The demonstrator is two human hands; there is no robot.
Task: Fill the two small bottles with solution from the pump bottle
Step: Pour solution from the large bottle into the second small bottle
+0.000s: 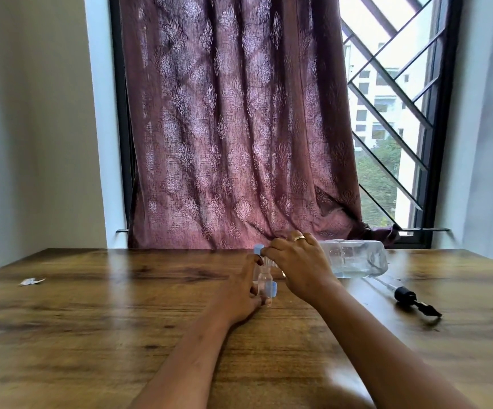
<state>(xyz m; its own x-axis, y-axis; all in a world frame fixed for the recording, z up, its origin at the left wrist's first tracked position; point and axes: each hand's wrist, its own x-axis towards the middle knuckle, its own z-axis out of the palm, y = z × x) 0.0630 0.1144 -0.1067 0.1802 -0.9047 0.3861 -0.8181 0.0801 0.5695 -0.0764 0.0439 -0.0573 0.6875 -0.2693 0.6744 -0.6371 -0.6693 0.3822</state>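
Two small clear bottles stand close together at the table's middle. My left hand (243,293) grips the nearer small bottle (264,286) at its side. A light blue cap (274,288) lies on the table just right of it. The second small bottle (268,263) is mostly hidden behind my hands. My right hand (298,264) pinches another light blue cap (258,249) at its fingertips, just above that bottle. The large clear pump bottle (357,258) lies on its side behind my right hand, with liquid in it. Its black pump head and tube (407,296) lie apart on the right.
The wooden table (121,335) reaches to a window with a maroon curtain (239,128) and a metal grille. A small scrap of wrapper (31,281) lies at the far left. White walls stand on both sides.
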